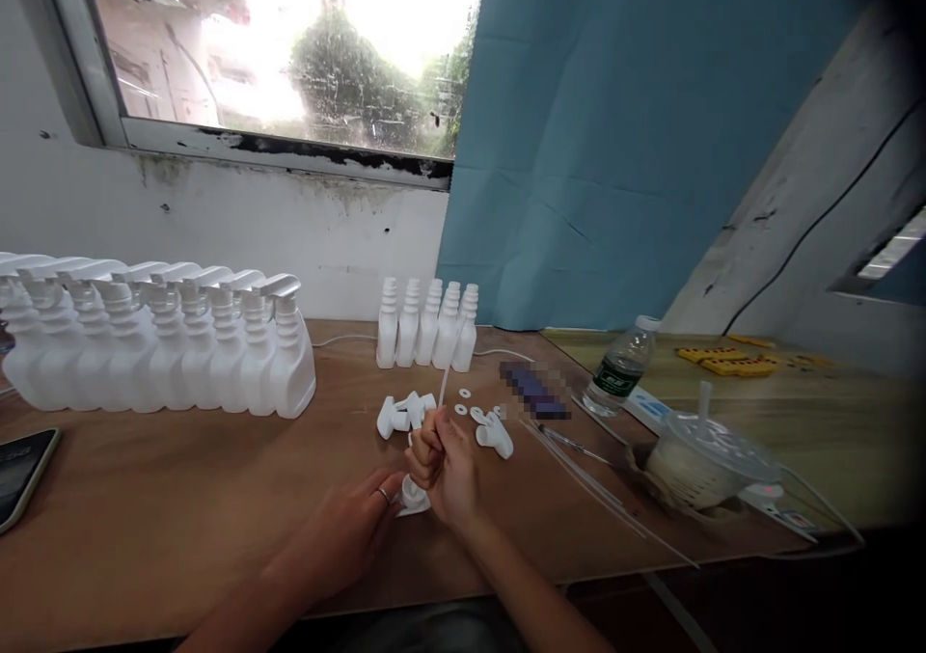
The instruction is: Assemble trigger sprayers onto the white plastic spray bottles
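My left hand (358,518), a ring on one finger, lies low over the table with its fingers around a white spray head (414,497); part of that piece is hidden behind both hands. Just to the right, my right hand (449,465) is closed in a fist around a thin white tube (444,385), which sticks up from it. Behind the fist lie several loose white spray heads (394,416). Another spray head (495,436) rests to its right, near several small white washers (461,410).
White bottles (426,333) stand at the back; a long row of bottles with spray tops (163,344) fills the left. A phone (27,475) lies at far left. On the right are thin tubes (593,489), a pen (571,442), a water bottle (618,368) and a lidded cup (698,460).
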### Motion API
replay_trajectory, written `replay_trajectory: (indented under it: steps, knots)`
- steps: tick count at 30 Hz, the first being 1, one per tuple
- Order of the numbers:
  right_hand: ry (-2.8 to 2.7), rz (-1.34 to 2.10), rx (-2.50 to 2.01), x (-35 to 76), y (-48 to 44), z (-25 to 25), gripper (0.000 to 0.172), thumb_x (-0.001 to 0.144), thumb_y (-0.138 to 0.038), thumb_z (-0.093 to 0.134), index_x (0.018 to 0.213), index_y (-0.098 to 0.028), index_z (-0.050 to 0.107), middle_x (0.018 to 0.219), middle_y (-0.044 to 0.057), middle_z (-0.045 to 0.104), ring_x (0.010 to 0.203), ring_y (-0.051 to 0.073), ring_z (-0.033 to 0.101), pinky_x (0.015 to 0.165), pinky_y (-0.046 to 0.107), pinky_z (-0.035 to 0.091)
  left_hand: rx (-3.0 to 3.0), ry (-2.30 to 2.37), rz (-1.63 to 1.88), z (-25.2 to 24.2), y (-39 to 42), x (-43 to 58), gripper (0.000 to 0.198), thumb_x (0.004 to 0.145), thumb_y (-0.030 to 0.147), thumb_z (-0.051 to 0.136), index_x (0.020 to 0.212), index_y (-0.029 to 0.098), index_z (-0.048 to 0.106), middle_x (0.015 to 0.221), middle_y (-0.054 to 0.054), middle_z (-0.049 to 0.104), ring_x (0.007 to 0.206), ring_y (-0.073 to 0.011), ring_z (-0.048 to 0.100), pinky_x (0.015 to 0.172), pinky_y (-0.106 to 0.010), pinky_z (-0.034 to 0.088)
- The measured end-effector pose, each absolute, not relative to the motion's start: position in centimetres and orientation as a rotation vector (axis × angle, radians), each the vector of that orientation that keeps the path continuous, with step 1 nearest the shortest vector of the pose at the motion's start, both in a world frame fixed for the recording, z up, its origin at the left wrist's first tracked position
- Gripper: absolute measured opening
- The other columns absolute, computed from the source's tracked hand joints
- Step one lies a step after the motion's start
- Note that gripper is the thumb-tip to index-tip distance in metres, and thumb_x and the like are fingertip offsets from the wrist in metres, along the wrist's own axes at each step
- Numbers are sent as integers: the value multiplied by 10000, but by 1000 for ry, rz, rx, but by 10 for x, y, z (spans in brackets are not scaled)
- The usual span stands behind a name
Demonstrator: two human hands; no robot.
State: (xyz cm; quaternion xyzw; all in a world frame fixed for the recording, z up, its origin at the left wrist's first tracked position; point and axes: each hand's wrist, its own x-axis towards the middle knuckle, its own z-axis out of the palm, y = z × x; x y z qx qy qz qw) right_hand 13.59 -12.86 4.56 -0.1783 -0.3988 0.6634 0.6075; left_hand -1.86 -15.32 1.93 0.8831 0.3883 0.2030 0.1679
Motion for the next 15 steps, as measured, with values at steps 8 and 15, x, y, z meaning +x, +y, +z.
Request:
replay_trajectory:
  steps: [8,15]
  knots:
    - [-890,1541,-386,138,-126,47,545,827,-573,628,586,-200,311,479,-107,178,381,30,94,345,158,66,2537,1093,566,16,-152,-21,282,1002,256,320,1188,223,530,1118,-83,626,975,-230,623,837,-353,499]
    - [-1016,1528,-447,130,-125,43,565,806,-607,635,580,-200,314,451,-116,219,347,10,109,329,150,61,2527,1082,537,15,-151,-20,256,986,206,307,1072,195,548,1086,-91,634,908,-216,636,776,-320,500]
